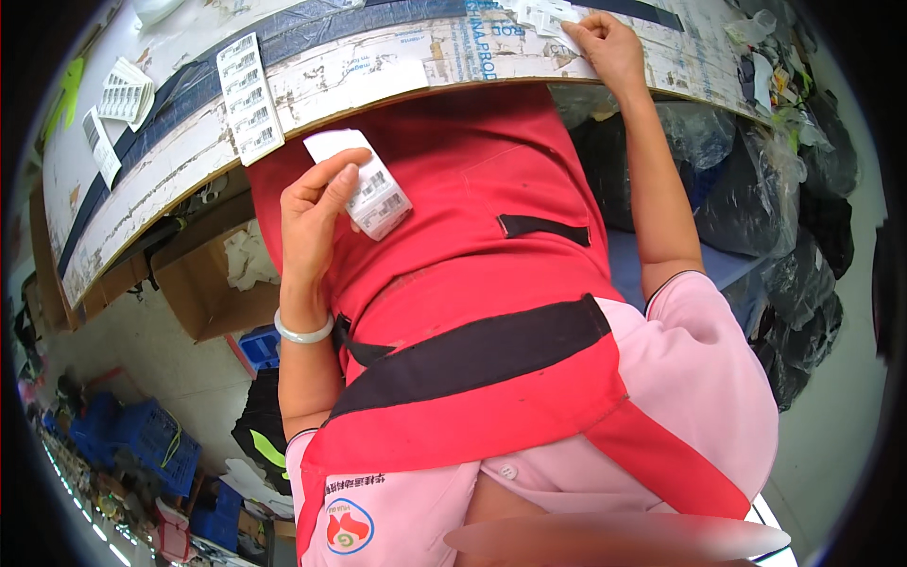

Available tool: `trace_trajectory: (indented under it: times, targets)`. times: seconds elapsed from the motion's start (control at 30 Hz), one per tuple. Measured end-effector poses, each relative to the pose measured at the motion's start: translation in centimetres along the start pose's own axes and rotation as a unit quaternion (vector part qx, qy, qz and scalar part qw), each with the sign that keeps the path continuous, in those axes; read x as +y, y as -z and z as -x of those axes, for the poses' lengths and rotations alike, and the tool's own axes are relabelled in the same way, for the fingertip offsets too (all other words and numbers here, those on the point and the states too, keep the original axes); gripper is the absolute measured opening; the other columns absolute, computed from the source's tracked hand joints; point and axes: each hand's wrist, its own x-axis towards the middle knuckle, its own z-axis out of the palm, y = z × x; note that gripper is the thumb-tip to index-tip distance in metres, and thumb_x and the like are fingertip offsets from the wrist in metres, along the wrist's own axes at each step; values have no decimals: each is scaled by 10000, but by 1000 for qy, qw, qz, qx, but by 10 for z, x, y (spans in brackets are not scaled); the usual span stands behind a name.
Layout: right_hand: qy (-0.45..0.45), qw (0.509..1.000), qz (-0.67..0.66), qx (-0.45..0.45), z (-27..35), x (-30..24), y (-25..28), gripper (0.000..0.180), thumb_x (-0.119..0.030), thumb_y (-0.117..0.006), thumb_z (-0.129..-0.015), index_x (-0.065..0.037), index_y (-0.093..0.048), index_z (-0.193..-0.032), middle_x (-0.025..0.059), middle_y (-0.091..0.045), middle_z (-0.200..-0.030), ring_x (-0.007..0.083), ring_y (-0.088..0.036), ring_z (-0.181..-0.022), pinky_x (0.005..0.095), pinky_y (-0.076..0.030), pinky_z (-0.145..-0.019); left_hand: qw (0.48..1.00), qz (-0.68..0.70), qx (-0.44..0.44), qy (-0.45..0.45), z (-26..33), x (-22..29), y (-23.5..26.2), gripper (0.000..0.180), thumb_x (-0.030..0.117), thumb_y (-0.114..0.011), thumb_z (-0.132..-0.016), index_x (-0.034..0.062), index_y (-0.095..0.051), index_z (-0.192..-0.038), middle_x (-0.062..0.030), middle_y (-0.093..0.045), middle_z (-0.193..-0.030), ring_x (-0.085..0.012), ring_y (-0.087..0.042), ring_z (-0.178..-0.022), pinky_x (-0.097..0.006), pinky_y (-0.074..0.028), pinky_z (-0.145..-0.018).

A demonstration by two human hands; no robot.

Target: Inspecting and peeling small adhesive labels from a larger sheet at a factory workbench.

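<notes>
White, scuffed tabletop [179, 180] spans 9 to 2 o'clock. Long label sheet [250, 99] at 10:30, unheld. Left hand [321, 198], 10 o'clock, pinches curled label strip [382, 203]. Right hand [609, 49], 1 o'clock, fingers narrow at white slips [543, 17]; can't tell if gripping. Probably partway: labels remain on strip and sheet.

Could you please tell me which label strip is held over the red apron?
The strip in the left hand; the other labels are at the table.
</notes>
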Motion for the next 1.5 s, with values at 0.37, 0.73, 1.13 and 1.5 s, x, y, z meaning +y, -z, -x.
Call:
trace_trajectory:
  times: [0.37, 0.73, 1.13, 1.5]
  targets:
    - [125, 859, -305, -391, 112, -159, -51, 262, -254, -661, -908, 7, -687, -923, 17, -636, -737, 101, -553, -637, 260, -463, -616, 996, -28, 33, -77, -2, -4, -7, 232, 103, -615, -945, -24, -679, -1128, -26, -685, -949, -42, -591, -784, -184, -466, -663]
    - [127, 855, -403, -300, 122, -178, -78, 113, -114, -646, -926, -5, -669, -950, 7, -628, -867, 61, -574, -718, 201, -479, -654, 998, -64, -20, -11, 4, 5, 2, 275, 36, -705, -863, -51, -671, -1121, -81, -701, -942, -109, -641, -808, -241, -531, -709]
    - [-30, 881, -357, -309, 51, -168, -61, 157, -152, -663, -904, -3, -634, -946, 35, -634, -741, 95, -595, -603, 214, -487, -524, 991, -114, -37, -53, -9, 1, 12, 549, 433, -443, -1025, -43, -718, -998, -105, -707, -903, -144, -656, -825, -262, -518, -753]
    - [-25, 894, -301, -330, 44, -175, -69, 153, -130, -643, -909, 22, -643, -896, 51, -636, -702, 89, -592, -548, 202, -476, -471, 992, -121, -23, -41, -12, -5, 13, 482, 389, -491, -1017, -34, -721, -992, -90, -705, -887, -116, -637, -779, -239, -498, -691]
